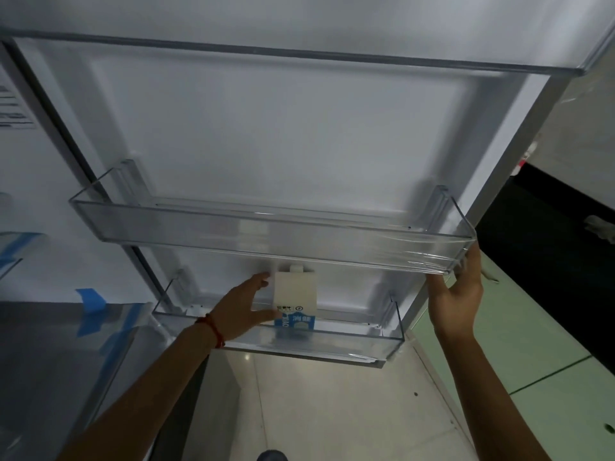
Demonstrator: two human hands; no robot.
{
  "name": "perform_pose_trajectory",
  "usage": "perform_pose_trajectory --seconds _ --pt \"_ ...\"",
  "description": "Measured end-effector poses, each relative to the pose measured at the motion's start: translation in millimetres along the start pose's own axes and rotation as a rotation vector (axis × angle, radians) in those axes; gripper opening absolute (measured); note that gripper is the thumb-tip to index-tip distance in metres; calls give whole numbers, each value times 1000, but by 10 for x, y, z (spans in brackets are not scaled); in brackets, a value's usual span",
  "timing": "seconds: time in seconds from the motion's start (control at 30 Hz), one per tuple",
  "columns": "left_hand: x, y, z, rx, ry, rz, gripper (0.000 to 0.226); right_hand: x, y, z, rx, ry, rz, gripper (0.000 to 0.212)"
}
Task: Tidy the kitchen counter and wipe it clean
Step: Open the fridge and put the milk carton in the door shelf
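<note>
At the far left, blue tape (91, 301) marks the fridge's shelves beside the open fridge door (266, 134). The left hand (241, 312), a red bracelet (213, 329) on its wrist, has its thumb and fingers spread round the left side of a white-and-blue carton (295, 302); the grip looks loose, either settling the carton or letting go, and I cannot tell which. The carton stands upright in the lower door bin (332, 341), near its middle, its top close under the upper door bin (233, 231), which holds nothing I can see. To the right, the right hand (457, 294) grasps the door's outer edge just beneath that upper bin's corner, steadying the door.

The risks from here: if the left hand draws back carelessly, it could tip the carton over inside the shallow bin; if the door swings shut fast, the carton may topple, or the right hand's fingers could be caught at the edge.
</note>
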State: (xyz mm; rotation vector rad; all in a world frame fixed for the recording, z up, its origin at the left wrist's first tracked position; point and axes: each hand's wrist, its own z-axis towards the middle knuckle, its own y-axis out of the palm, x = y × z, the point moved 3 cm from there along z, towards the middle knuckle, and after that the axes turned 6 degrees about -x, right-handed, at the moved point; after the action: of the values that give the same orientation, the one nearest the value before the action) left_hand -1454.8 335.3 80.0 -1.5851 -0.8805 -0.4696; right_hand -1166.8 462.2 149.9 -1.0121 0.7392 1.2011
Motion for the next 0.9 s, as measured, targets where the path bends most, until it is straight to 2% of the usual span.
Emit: perform_pose_trajectory --seconds 0.03,0.1,0.17,0.23,0.27,0.4,0.6,0.8,0.9 --pt "41 18 -103 162 7 55 63 -13 -12 -25 -6 -1 2 79" --pt "222 166 -358 479 145 124 48 -44 -33 -83 -13 10 19 83" --pt "426 473 -567 619 336 198 39 -57 -57 -140 -20 20 42 86" --pt "548 842 -686 615 453 350 37 -71 -86 -211 -31 22 54 83" --pt "564 1002 -718 584 457 423 38 -74 -104 -253 -35 21 60 79" --pt "493 1337 -819 500 304 618 47 -108 -174 -497 -47 -21 109 74" --pt "471 1320 -1194 488 197 582 50 -264 -291 -1054 -21 -90 152 69" --pt "200 1240 -1721 426 182 646 54 -404 -472 -1628 32 -241 16 54" --pt "3 1145 -1995 405 176 661 57 -549 -502 -1876 58 -275 -18 54"
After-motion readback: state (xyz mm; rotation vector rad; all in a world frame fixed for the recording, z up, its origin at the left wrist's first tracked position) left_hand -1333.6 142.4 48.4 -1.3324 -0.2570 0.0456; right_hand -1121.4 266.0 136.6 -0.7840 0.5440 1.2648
